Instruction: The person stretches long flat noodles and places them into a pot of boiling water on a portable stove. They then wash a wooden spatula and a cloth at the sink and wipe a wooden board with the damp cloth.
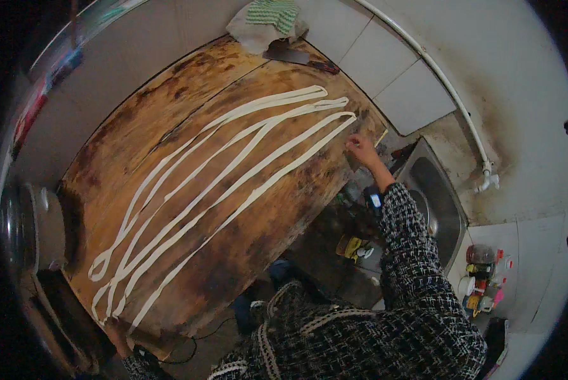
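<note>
Long, pale strips that look like noodle dough (pixel 246 164) lie in narrow loops across a stained wooden board (pixel 246 266). My left hand (pixel 116 330) is at the board's lower left corner, at the near ends of the strips. It is dark there, and whether its fingers grip the dough cannot be made out. Over the board's right edge, my right hand (pixel 362 149) has its fingers curled together, with no dough visible in them. It is just below the rounded end of the closest loop, apart from it.
A cleaver (pixel 288 56) rests at the board's far corner beside a green-striped cloth (pixel 274 15) on a pale bag. To the right are a metal sink (pixel 431 190) and a white pipe with a tap (pixel 487 183). Several jars and bottles (pixel 483 275) stand beyond the sink.
</note>
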The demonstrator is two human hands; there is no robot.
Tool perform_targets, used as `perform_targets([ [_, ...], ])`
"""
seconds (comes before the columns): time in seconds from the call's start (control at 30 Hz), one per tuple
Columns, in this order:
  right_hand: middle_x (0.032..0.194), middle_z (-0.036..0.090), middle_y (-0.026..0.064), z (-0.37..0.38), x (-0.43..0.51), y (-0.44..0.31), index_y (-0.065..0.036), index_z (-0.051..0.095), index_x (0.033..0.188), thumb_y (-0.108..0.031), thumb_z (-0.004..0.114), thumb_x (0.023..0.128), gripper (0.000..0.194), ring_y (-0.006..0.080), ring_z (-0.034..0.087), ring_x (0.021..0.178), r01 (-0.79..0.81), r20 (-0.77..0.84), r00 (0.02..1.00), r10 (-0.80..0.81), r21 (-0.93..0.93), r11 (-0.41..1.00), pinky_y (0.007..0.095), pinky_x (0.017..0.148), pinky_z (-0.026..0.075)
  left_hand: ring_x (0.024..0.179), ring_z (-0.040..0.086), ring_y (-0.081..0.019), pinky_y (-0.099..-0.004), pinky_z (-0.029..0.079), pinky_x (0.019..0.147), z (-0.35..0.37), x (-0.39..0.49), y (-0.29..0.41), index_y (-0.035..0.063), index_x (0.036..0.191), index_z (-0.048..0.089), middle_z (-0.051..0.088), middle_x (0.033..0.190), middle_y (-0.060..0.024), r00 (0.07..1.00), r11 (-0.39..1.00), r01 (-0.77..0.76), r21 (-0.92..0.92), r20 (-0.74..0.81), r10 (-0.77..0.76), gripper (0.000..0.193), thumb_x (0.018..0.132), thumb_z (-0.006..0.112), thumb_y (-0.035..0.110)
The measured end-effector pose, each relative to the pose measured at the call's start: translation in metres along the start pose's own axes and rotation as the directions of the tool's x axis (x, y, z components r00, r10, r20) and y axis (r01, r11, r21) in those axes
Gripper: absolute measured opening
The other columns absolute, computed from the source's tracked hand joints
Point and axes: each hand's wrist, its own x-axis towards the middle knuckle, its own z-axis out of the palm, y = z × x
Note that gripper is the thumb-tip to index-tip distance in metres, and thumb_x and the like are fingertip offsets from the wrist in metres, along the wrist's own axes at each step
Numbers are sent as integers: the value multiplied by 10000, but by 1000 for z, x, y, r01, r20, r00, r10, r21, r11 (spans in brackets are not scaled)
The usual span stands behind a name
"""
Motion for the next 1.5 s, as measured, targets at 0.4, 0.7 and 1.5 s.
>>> perform_targets([
  [0.4, 860, 598, 166, -5, 120, 43, -39, 586, 843, -155, 652, 701, 195, 332, 579, 813, -37, -195, 980, -39, -370, 928, 417, 703, 466, 855, 539, -214, -362, 443, 719, -81, -45, 122, 64, 1089, 474, 549, 943, -91, 956, 757, 240, -608, 15, -292, 265, 865, 469, 205],
  [0.7, 747, 552, 64, -4, 152, 49, -32, 555, 859, -116, 653, 700, 204, 179, 525, 709, 11, -249, 968, 20, 120, 993, 293, 656, 439, 808, 544, -207, -340, 444, 691, -104, -33, 100, 44, 1024, 483, 559, 886, -84, 972, 971, 165, -175, -138, -190, 206, 852, 474, 158],
  [1.5, 967, 568, 154, 7, 165, 44, -23, 564, 984, -154, 640, 682, 338, 326, 548, 900, -91, -86, 994, 66, -336, 938, 423, 776, 446, 822, 571, -241, -335, 446, 722, -132, -66, 133, -28, 1038, 544, 603, 939, -139, 932, 910, 314, -273, -94, -350, 259, 829, 519, 122],
])
